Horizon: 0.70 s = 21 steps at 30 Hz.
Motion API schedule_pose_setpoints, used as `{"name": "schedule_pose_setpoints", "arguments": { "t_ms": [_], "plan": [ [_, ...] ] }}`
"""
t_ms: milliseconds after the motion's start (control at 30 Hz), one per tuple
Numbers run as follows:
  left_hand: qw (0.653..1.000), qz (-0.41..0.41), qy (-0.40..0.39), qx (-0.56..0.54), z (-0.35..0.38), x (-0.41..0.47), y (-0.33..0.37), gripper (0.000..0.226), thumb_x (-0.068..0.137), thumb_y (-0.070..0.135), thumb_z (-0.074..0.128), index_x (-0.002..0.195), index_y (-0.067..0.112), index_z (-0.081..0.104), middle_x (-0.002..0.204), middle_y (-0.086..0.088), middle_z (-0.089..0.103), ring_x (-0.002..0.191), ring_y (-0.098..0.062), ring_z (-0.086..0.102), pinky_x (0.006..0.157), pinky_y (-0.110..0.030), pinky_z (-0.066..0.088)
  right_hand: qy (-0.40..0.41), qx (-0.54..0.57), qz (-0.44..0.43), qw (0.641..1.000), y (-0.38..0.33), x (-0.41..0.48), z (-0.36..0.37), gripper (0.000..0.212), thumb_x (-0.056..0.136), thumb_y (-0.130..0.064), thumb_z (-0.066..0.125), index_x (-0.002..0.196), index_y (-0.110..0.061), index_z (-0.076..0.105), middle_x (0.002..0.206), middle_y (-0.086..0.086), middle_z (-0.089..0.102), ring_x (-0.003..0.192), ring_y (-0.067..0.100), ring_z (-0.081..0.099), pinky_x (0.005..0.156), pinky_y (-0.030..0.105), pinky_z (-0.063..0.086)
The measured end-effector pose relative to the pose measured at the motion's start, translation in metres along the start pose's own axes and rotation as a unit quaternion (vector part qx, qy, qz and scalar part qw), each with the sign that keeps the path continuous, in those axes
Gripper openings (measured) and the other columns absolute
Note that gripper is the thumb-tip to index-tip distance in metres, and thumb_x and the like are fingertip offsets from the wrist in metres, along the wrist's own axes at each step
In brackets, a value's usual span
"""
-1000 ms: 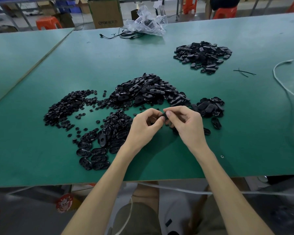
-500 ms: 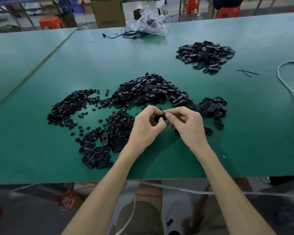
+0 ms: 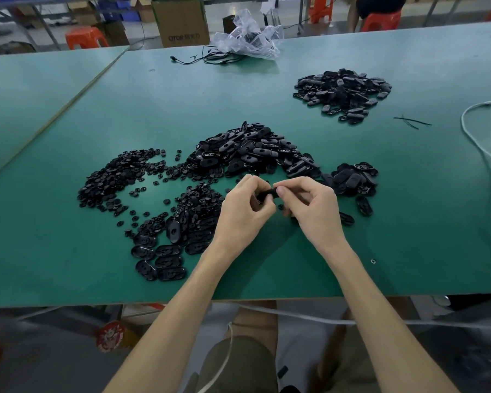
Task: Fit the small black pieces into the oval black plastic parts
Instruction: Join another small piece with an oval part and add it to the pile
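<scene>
Part in hand: one oval (image 3: 267,194) is pinched between the left grip (image 3: 243,211) and the right grip (image 3: 312,208), both closed on it, just above the bench (image 3: 267,95) and in front of the main heap (image 3: 253,151).
Done: judged partial; the far heap (image 3: 342,90), the side heap (image 3: 352,178) and the near-left row (image 3: 159,256) may be finished work, but this cannot be confirmed.
Outstanding: many small pieces (image 3: 116,177) and heaped ovals appear unfitted.
Hidden: any small piece and its seating are covered by fingers.

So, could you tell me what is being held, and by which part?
A black part, pinched between left hand and right hand at opposite ends; fingers hide the rest.
</scene>
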<state>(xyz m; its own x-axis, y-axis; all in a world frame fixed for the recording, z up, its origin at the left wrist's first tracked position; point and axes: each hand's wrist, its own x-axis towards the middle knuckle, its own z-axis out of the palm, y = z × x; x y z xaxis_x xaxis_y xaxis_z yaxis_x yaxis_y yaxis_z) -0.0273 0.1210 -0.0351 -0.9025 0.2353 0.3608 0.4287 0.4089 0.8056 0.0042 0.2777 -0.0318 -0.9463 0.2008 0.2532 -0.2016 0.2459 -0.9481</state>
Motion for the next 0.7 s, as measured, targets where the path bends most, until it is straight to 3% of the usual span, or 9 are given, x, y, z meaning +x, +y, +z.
{"name": "schedule_pose_setpoints", "arguments": {
  "t_ms": [200,333,433,533,633,700],
  "plan": [
    [0.998,-0.017,0.006,-0.056,-0.0046,0.0010,0.0011,0.014,0.099,0.013,0.069,0.098,0.026,0.067,0.083,0.003,0.067,0.055,-0.006,0.061,0.057,-0.013,0.043,0.007,0.018,-0.019,1.000,-0.0018,-0.0007,0.0003,0.023,0.097,-0.001,0.068,0.112,-0.018,0.073,0.091,-0.007,0.072,0.069,0.013,0.070,0.067,0.019,0.051],
    [0.999,-0.025,0.007,-0.041,-0.0031,0.0017,-0.0005,0.012,0.100,0.012,0.068,0.101,0.024,0.067,0.088,0.003,0.068,0.064,-0.016,0.061,0.060,-0.020,0.046,-0.010,0.004,-0.026,1.000,-0.0032,-0.0012,0.0001,0.023,0.098,0.000,0.066,0.106,-0.021,0.075,0.094,-0.010,0.073,0.072,0.015,0.070,0.070,0.023,0.053],
    [0.999,-0.016,0.005,-0.031,-0.0031,0.0015,-0.0013,0.014,0.099,0.011,0.067,0.099,0.024,0.067,0.092,0.003,0.067,0.063,-0.005,0.053,0.061,-0.015,0.041,-0.011,-0.033,-0.041,0.999,-0.0043,-0.0019,0.0018,0.027,0.096,0.001,0.067,0.096,-0.024,0.078,0.100,-0.003,0.074,0.077,0.017,0.068,0.072,0.028,0.055],
    [1.000,-0.016,-0.003,-0.025,-0.0020,0.0017,-0.0012,0.013,0.099,0.009,0.067,0.099,0.022,0.068,0.088,0.003,0.066,0.063,0.000,0.052,0.061,-0.012,0.040,-0.005,-0.035,-0.037,0.999,-0.0051,-0.0023,0.0025,0.025,0.096,0.002,0.067,0.095,-0.020,0.079,0.100,-0.001,0.073,0.077,0.010,0.065,0.070,0.023,0.050],
    [1.000,-0.005,0.003,-0.026,-0.0013,0.0024,0.0002,0.007,0.098,0.012,0.070,0.103,0.017,0.070,0.092,0.002,0.068,0.072,0.000,0.058,0.064,-0.011,0.041,0.018,-0.033,-0.040,0.999,-0.0068,-0.0029,0.0019,0.027,0.096,0.002,0.065,0.095,-0.022,0.078,0.102,-0.001,0.071,0.079,0.014,0.067,0.071,0.026,0.053],
    [0.999,-0.007,0.013,-0.036,-0.0021,0.0024,0.0023,0.016,0.095,0.017,0.075,0.110,0.017,0.068,0.103,0.003,0.069,0.085,-0.006,0.064,0.069,-0.014,0.043,0.057,-0.026,-0.038,0.997,-0.0074,-0.0028,0.0014,0.027,0.098,0.000,0.064,0.097,-0.023,0.077,0.105,0.000,0.070,0.079,0.018,0.070,0.074,0.034,0.058]
  ]
}}
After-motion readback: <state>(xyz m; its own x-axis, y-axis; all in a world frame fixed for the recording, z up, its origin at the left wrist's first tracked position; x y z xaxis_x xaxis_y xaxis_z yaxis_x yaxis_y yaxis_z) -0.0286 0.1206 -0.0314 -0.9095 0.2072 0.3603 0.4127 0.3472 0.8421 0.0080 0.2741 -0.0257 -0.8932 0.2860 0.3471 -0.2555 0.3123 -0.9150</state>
